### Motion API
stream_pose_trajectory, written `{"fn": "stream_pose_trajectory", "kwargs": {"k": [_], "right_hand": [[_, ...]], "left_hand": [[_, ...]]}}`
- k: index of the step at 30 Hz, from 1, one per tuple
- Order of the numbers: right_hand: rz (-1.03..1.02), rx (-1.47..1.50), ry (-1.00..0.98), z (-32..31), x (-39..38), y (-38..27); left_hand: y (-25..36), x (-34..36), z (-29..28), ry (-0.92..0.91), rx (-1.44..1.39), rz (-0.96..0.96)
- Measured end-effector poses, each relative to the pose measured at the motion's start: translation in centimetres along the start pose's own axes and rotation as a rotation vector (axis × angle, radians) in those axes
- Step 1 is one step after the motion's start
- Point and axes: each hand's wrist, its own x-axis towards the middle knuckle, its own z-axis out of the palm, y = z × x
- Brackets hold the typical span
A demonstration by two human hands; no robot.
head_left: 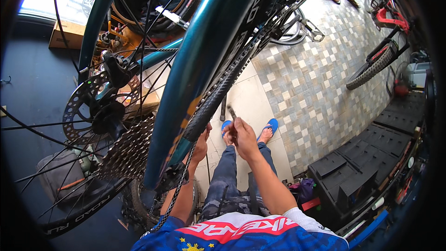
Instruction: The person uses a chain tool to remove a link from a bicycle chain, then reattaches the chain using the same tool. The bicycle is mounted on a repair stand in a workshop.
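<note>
Dark rod-like piece (232,110) sat pinched in our right hand (244,140); couldn't tell grip of left hand (201,146) behind glossy teal bicycle tube (200,51). We judged tube clearance key.

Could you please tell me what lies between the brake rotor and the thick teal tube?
In the head view, the black hub and the cassette lie between the rotor and the thick teal tube.

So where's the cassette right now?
In the head view, the cassette is left of centre, just left of the teal tube's lower part and below and right of the brake disc.
</note>
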Motion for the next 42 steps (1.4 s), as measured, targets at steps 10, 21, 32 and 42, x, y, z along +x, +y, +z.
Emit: {"fn": "stream_pose_trajectory", "kwargs": {"k": [10, 21, 32, 42], "right_hand": [[-0.074, 0.381, -0.316, 5.3, 1.5, -4.8], [-0.050, -0.001, -0.049, 8.1, 1.6, -5.7], [-0.049, -0.019, -0.100, 7.5, 1.9, -5.5], [-0.163, -0.076, -0.037, 7.6, 1.3, -5.0]], "left_hand": [[-0.6, 0.1, -0.4, -0.003, 0.187, 0.022], [-0.1, 0.1, -0.2, 0.173, -0.228, -0.147], [-0.2, 0.8, 1.0, 0.002, -0.537, -0.045], [-3.0, 0.7, -0.2, 0.233, 0.256, 0.166]]}}
